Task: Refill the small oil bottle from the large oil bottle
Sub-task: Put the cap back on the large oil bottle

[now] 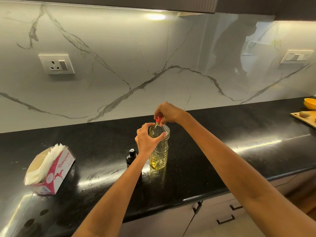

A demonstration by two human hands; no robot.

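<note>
Counting two bottles: we gripped one large oil bottle (159, 147) with our left hand (146, 139), our right hand (166, 112) pinched its red cap (158, 119); one small oil bottle (131, 157) stood beside, tissue box (51, 170) left.

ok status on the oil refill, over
Left hand grips large oil bottle; right hand pinches red cap. Small bottle capped, alongside. Nothing blocking.

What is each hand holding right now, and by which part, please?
The left hand grips the large oil bottle around its shoulder; the right hand pinches its red cap.
</note>
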